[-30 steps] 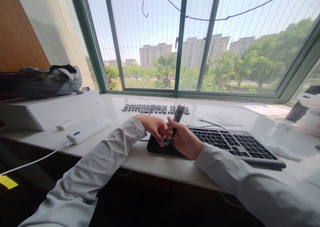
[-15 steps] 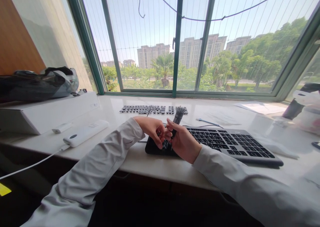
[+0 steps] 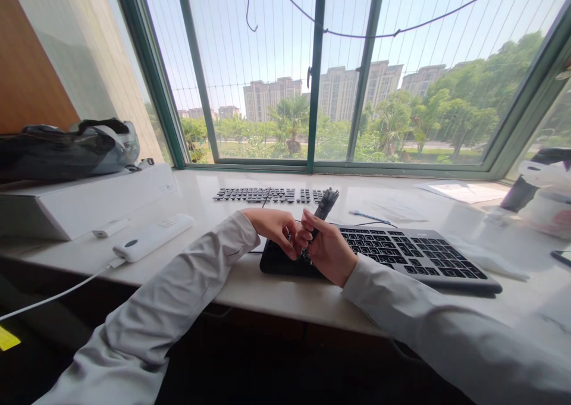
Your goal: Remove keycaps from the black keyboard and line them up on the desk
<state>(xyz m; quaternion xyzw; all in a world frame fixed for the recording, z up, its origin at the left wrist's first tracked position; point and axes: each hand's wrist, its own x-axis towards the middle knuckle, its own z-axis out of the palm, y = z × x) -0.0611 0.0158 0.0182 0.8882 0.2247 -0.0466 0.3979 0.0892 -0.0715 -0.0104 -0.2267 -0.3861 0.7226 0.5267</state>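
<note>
A dark keyboard [image 3: 414, 256] with its keycaps taken off lies at the table's front edge. My right hand [image 3: 331, 247] is closed round a black brush [image 3: 328, 203], whose bristly end points up and away to the right. Over the keyboard's left end is my left hand [image 3: 277, 229], bent down with thumb and fingers pinched together, close against my right fingers. Whatever it may pinch is hidden. Behind both hands, the loose keycaps [image 3: 254, 195] lie set out in keyboard order.
A blue stick-like tool [image 3: 371, 217] and a cable lie behind the keyboard. To the left are a white power bank [image 3: 154, 237] with a cable and a white box [image 3: 102, 200] bearing a dark bag. Papers [image 3: 464, 191] lie at the right, below the window.
The brush has tilted further to the right in my right hand. My left fingers have shifted slightly over the keyboard's left end.
</note>
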